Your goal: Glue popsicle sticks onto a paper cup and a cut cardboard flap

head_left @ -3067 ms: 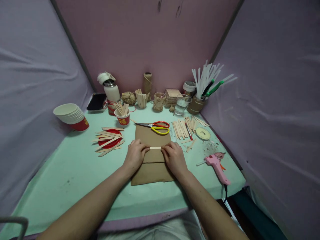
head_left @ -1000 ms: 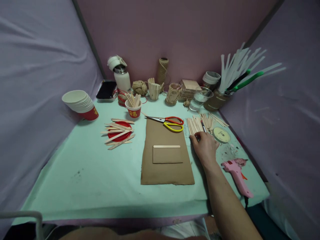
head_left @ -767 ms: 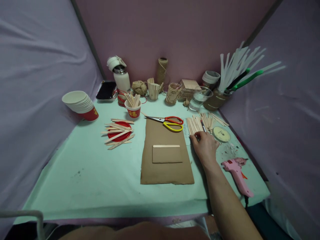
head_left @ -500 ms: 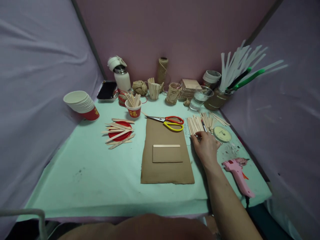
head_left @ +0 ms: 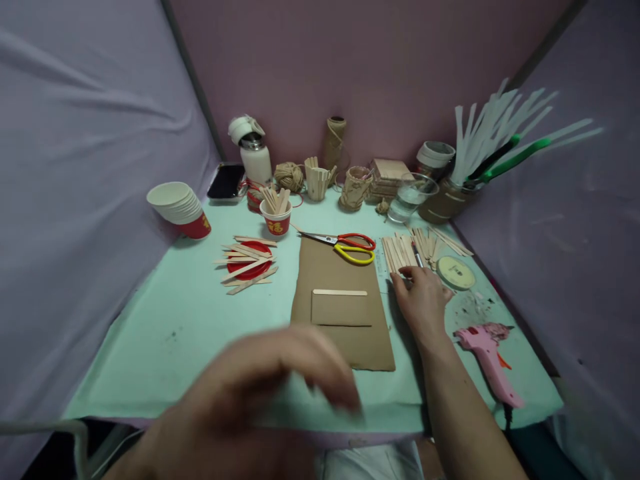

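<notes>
My right hand (head_left: 423,297) rests at the near end of a row of wooden craft sticks (head_left: 397,250); its bent thumb and forefinger come together there, and what they pinch cannot be made out. A thin pen-like tool (head_left: 417,253) lies just beyond its fingers. Blurred and close to the camera, my left hand (head_left: 270,393) hovers over the table's front, fingers curved, with no object visible in it. Between and beyond the hands lies a cardboard sheet (head_left: 345,270). On it sit a smaller cardboard rectangle (head_left: 341,312) with one craft stick (head_left: 340,293) along its far edge, and scissors (head_left: 345,243).
A pink glue gun (head_left: 487,363) and a round yellow-green lid (head_left: 456,273) lie at right. Left stand stacked paper cups (head_left: 175,205) and a red plate (head_left: 260,270) under craft sticks. Along the back are a white bottle (head_left: 256,163), twine (head_left: 289,176) and a water cup (head_left: 407,200).
My left hand has come into view from below, over the near part of the cardboard. My right hand stays at the craft sticks. The whole view has shifted slightly.
</notes>
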`<state>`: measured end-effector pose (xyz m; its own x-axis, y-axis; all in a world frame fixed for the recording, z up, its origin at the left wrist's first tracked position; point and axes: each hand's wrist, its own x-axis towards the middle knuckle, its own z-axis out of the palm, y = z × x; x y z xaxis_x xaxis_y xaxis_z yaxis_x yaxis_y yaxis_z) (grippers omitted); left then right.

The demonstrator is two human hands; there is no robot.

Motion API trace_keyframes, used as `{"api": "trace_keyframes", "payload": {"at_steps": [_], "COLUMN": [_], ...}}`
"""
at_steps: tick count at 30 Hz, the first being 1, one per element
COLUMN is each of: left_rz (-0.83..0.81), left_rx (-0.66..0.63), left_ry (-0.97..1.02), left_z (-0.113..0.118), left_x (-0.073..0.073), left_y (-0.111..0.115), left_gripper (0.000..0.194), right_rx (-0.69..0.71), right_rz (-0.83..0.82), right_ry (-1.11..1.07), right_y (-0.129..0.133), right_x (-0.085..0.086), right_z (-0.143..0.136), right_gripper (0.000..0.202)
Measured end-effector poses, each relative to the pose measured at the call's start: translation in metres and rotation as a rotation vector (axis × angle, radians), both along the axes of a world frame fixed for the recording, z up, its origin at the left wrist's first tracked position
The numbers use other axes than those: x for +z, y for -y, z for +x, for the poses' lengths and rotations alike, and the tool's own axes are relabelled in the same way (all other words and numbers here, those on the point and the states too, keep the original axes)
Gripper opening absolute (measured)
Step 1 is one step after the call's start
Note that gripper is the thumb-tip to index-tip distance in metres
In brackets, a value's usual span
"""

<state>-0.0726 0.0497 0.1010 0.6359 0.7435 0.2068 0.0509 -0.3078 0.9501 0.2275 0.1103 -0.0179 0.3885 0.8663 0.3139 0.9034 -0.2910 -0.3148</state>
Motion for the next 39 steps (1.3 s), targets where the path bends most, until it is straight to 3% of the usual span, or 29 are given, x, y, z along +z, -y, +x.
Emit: {"api": "trace_keyframes", "payload": {"at_steps": [3,4,6,9,13,21,26,29,32,35,39], "left_rz": [0.373,0.438,0.464,0.475,0.478,0.456,0.46,0.43,0.328,0.338,0.371], "left_rx": [0.526,0.638,0.714,0.674,0.65,0.671,0.748,0.745,0.51,0.273,0.151], "left_ry": [-0.347,-0.498,-0.776,-1.0,-1.111,-1.083,-1.017,-0.848,-0.706,-0.74,-0.793], "left_z": [-0.02,-0.029,-0.046,-0.062,-0.065,-0.064,-0.058,-0.035,0.007,0.053,0.088], "left_x": [-0.012,-0.02,-0.039,-0.061,-0.074,-0.08,-0.073,-0.063,-0.057,-0.059,-0.071], "left_y": [-0.049,-0.064,-0.087,-0.102,-0.104,-0.11,-0.104,-0.09,-0.074,-0.065,-0.067], "left_gripper": [0.017,0.018,0.021,0.024,0.026,0.023,0.021,0.018,0.015,0.015,0.02], "right_rx": [0.028,0.036,0.046,0.051,0.049,0.053,0.062,0.074,0.15,0.265,0.307], "right_rz": [0.025,0.033,0.047,0.06,0.058,0.048,0.062,0.088,0.115,0.118,0.098], "right_ry": [0.004,0.002,-0.005,-0.012,-0.019,-0.059,-0.086,-0.109,-0.188,-0.295,-0.329], "right_y": [0.002,0.002,0.003,0.005,0.007,0.009,0.01,0.01,0.012,0.014,0.017], "right_x": [-0.001,-0.001,-0.001,-0.001,0.0,0.001,0.002,0.003,0.004,0.007,0.009], "right_z": [0.001,0.001,0.001,0.002,0.002,0.002,0.002,0.0,-0.004,-0.009,-0.01], "right_gripper": [0.026,0.026,0.026,0.027,0.026,0.024,0.023,0.024,0.024,0.021,0.021]}}
